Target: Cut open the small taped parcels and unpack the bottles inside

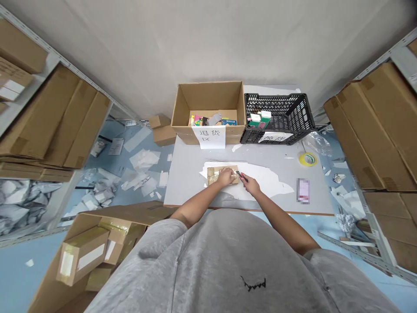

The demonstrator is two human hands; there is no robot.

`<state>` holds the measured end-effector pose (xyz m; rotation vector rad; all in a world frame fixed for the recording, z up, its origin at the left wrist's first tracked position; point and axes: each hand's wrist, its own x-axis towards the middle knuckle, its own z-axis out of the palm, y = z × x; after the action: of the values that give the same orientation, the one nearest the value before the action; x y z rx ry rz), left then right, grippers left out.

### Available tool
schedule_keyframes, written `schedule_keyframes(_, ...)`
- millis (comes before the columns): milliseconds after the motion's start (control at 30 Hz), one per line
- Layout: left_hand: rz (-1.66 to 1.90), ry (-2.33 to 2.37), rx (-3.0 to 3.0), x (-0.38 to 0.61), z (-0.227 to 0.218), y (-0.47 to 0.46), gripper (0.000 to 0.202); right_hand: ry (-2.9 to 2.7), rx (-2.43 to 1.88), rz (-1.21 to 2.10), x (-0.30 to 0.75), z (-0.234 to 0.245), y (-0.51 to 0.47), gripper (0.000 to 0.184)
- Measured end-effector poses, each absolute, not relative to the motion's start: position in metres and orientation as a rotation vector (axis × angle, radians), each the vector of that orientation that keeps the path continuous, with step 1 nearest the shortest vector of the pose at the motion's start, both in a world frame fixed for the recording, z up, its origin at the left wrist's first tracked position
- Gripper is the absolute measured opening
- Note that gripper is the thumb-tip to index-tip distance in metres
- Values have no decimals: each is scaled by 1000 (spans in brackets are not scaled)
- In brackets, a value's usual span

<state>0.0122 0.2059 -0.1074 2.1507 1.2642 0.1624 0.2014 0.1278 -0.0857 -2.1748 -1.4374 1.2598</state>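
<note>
Grey sweatshirt (211, 261) of the person fills the bottom of the view, and two bare forearms reach forward from it to a pale table (280, 200). A small brown parcel (221, 175) lies on a white sheet (263, 180) in the middle of the table. The left hand (226, 177) is closed over the parcel and grasps it. The right hand (250, 184) is clenched around a small dark cutter (241, 175), whose tip is very near the parcel, but it is hard to tell if they touch.

Farther on the table stands an open cardboard box (208, 98) with a paper sign (208, 137) on its front, and colourful packages (213, 120) lie inside it. Just beside it is a black plastic crate (280, 102) with a few small boxes (259, 119) inside. To the right lie a roll of yellow tape (308, 159) and a small blurred object (303, 191). Metal shelves (399, 58) with flat cartons (381, 126) stand at both sides, and white scraps (140, 158) lie on the blue floor.
</note>
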Motion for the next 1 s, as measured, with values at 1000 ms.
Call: schedule_keyframes(1000, 358, 1176, 2131, -3, -106, 194, 24, -1338, -2231, 1289, 206, -86, 97, 52)
